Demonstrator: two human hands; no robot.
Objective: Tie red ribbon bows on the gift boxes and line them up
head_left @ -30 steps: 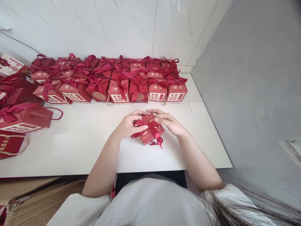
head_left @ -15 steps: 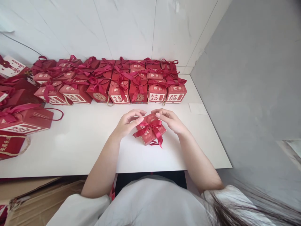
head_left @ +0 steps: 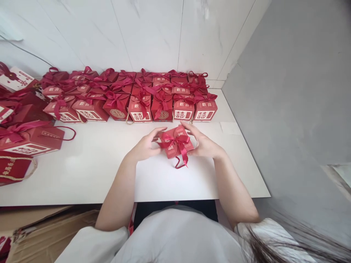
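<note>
Several larger red boxes lie at 9 o'clock on the worktop, well apart from the hands. Rows of bow-tied boxes run from 10 to 12 o'clock along the back edge, packed side against side.

Left hand: just left of centre, fingers curled and pressing the left wall of the small red box.

Small red box: centre of the worktop, just in front of the front row, tilted so its top faces the camera. The bow sits on the lid with one tail trailing toward 6 o'clock, and a cord loop hangs below it. Cannot tell whether the base touches the worktop.

Right hand: cupped on the right wall, fingers clasping it and reaching over the far top corner.

Handling, as a judgement: keep pressure on the two side walls only and equal from both hands, since thin card likely dents under a one-sided squeeze. Keep the fingertips off the bow loops so they stay full. Mind the hanging tail and the cord loop, either could snag on a neighbour in the front row.

Grey wall at 3 o'clock, nothing on it.
</note>
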